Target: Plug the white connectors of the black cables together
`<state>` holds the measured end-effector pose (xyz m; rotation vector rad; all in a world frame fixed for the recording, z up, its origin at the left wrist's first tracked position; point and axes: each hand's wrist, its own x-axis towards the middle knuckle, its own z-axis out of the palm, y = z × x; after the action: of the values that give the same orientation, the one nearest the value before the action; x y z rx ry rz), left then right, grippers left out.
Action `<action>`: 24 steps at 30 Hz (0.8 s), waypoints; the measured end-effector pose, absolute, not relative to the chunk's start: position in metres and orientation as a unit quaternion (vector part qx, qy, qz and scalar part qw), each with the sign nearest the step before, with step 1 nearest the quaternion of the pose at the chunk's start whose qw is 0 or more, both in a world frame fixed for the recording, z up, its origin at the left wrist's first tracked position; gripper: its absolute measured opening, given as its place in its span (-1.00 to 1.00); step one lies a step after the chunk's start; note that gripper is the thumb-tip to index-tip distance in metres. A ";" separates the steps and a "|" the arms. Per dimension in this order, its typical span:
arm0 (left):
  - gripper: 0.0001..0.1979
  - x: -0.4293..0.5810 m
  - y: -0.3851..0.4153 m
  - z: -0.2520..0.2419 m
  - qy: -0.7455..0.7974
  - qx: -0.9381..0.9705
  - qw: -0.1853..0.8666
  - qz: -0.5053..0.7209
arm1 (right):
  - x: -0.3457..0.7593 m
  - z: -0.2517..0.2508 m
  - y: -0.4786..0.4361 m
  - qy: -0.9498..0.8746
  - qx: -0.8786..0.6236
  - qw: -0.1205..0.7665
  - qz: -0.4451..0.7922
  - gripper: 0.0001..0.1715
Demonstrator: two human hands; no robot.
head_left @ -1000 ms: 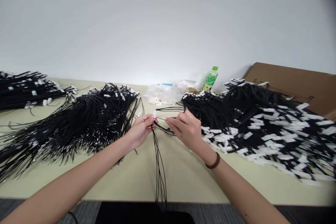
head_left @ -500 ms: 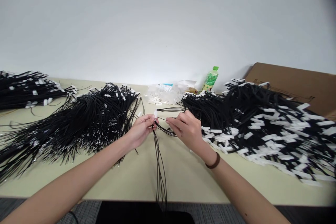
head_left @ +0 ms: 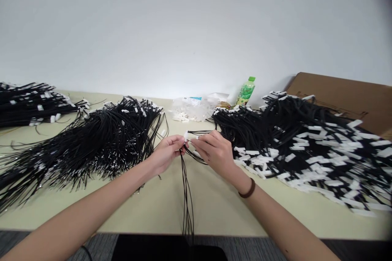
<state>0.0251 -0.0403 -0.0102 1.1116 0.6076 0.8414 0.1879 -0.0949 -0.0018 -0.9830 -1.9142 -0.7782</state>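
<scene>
The near tabletop (head_left: 226, 208) offers passage (dangling wires (head_left: 185, 177) aside) between the left cable heap (head_left: 107, 138) and the right cable heap (head_left: 294, 138).

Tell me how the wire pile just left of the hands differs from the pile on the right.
The left pile shows thin, shiny tips along its near side; the right pile shows long white pieces there. The left pile's near ends mostly spread leftward, while the right pile's spread rightward. Both are heaps of black wires lying on the table.
</scene>
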 end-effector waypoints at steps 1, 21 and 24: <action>-0.71 0.025 -0.041 -0.010 0.274 0.506 0.725 0.378 | 0.187 -0.002 -0.095 -0.762 -0.390 0.415 -0.309 -0.89; -0.77 0.025 -0.041 -0.014 0.279 0.506 0.727 0.372 | 0.185 -0.003 -0.096 -0.780 -0.397 0.403 -0.268 -0.80; -0.76 0.025 -0.042 -0.014 0.279 0.502 0.729 0.371 | 0.185 -0.003 -0.097 -0.779 -0.398 0.404 -0.267 -0.80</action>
<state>0.0251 -0.0421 -0.0142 1.1062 0.6143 0.8175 0.1853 -0.0965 -0.0028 -1.0039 -1.9675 -0.6743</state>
